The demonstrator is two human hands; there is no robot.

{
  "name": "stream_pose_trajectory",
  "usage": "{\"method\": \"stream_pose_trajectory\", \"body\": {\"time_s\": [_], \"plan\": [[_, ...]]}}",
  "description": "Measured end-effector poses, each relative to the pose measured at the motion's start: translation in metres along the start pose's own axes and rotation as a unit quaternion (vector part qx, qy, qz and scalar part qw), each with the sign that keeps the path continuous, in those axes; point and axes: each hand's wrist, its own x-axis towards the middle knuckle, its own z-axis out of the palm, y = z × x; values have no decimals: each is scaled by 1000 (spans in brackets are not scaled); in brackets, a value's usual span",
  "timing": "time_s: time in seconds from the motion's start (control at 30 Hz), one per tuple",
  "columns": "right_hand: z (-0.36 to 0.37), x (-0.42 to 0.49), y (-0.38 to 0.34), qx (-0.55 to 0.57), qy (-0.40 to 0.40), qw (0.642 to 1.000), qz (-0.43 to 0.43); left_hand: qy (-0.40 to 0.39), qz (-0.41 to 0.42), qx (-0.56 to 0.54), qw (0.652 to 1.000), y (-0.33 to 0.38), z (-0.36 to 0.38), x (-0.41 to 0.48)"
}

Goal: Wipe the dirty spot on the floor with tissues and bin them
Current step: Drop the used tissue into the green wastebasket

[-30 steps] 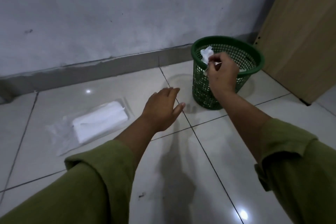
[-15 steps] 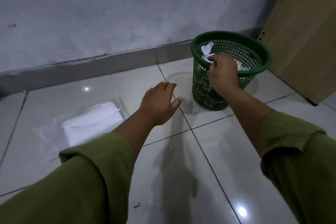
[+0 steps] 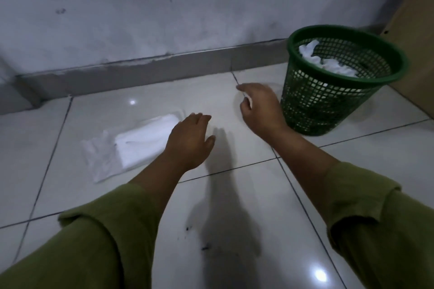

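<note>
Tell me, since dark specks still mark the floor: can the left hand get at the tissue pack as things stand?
Probably yes. The left hand is empty, right beside the tissue pack, with nothing between them.

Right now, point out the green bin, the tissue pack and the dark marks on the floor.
green bin (image 3: 314,103), head view, on its mesh side wall.
tissue pack (image 3: 141,143), head view, on the white stack inside the wrapper.
dark marks (image 3: 206,247), head view, on the largest smudge near the bottom.

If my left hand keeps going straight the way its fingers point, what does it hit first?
Probably nothing at once: the left hand points past the right end of the tissue pack over bare floor tile, toward the baseboard. Depth is unclear.
</note>
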Motion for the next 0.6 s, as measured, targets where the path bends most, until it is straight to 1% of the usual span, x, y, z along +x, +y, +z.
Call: {"method": "stream_pose_trajectory", "body": {"time_s": [0.07,0.17,0.27,0.37,0.5,0.6], "plan": [[25,-12,-10,20,-42,999,14,-2,-28,-2,1000,-20,6,-11],[62,-33,-21,48,-124,990,40,-4,-58,-7,998,-49,15,-27],[96,-53,-27,65,-204,976,36,12,-78,-17,997,-76,22,-39],[120,-66,-33,71,-263,962,24,20,-95,-16,995,-100,30,-48],[138,-74,-31,29,-311,950,-17,42,-100,-5,994,-124,39,-49],[145,-76,-29,-14,-305,951,-41,71,-116,8,991,-140,43,-43]]}}
